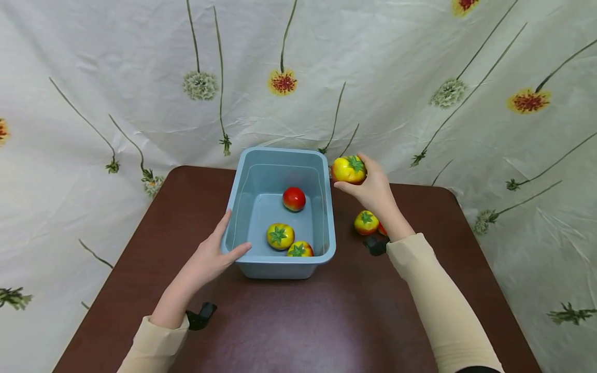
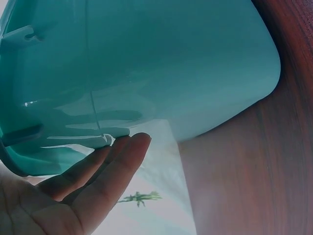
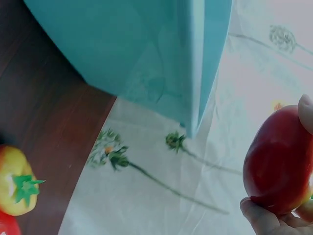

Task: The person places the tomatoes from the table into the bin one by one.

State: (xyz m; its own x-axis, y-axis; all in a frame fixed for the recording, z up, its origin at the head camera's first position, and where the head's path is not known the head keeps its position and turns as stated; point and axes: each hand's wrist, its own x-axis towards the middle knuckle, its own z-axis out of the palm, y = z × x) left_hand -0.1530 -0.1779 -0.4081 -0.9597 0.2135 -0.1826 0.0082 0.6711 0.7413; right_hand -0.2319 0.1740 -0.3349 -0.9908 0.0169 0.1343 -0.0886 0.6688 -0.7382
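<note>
- My right hand (image 1: pixel 373 185) pinches a yellow-and-red fruit (image 1: pixel 347 172) between thumb and fingers, raised just outside the bin (image 1: pixel 275 271) between my hands.
- My left hand (image 1: pixel 212 256) is spread, touching the bin's side.
- I judge this mid-carry; bringing the fruit in would call for clearing the wall, then loosening my right fingers.
- Smooth, shiny plastic bin; rounded, glossy fruit, its green leaf (image 1: pixel 355 163) star-shaped; wood-grained table (image 1: pixel 275 326) below my hands.

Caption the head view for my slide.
Right hand holds a fruit beside the bin; left hand at the bin's opposite side.
</note>
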